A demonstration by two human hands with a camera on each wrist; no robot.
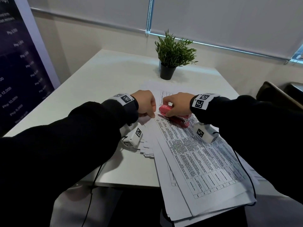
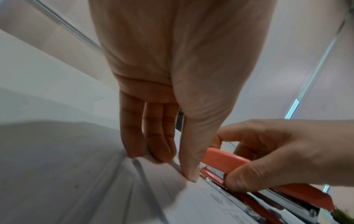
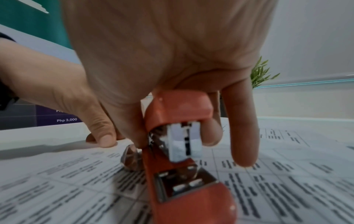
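Observation:
A red stapler (image 1: 179,121) sits on the top-left corner of a stack of printed sheets (image 1: 196,161) on the white table (image 1: 98,82). My right hand (image 1: 177,104) grips the stapler (image 3: 178,109) from above, thumb on one side and fingers on the other; the little finger touches the sheets (image 3: 76,181). My left hand (image 1: 145,104) is just left of it. In the left wrist view its thumb and fingers (image 2: 153,151) pinch the stack's corner (image 2: 134,197), right beside the stapler (image 2: 224,160).
A potted green plant (image 1: 172,56) stands at the table's far side. The stack overhangs the near table edge, with more loose sheets (image 1: 146,148) under my left wrist. A dark banner (image 1: 19,63) is on the left and a chair (image 1: 275,95) on the right.

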